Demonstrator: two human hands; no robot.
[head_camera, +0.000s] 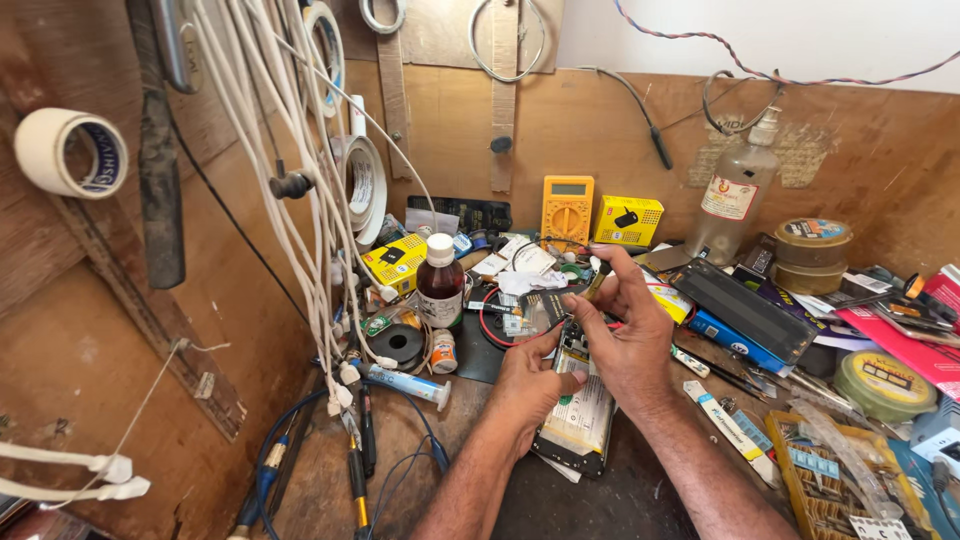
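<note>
Two bare hands work on an opened mobile phone with its back cover off (578, 415) lying on the cluttered wooden desk (640, 500).

The left hand (527, 385) rests on the phone's left edge, fingers curled and thumb pressed against the body, steadying it. The right hand (630, 335) is above the phone's upper end, its grip pinched shut on a small dark, brass-tipped tool (598, 281). A slip of that tool could, by the look of it, scratch the exposed board or nick the red wire loop (487, 325) beside it. The brown glass bottle with a white cap (440, 282) stands near the left elbow's path and might tip; its liquid level cannot be read. The tall clear plastic bottle (733, 200) at the back looks nearly empty.
</note>
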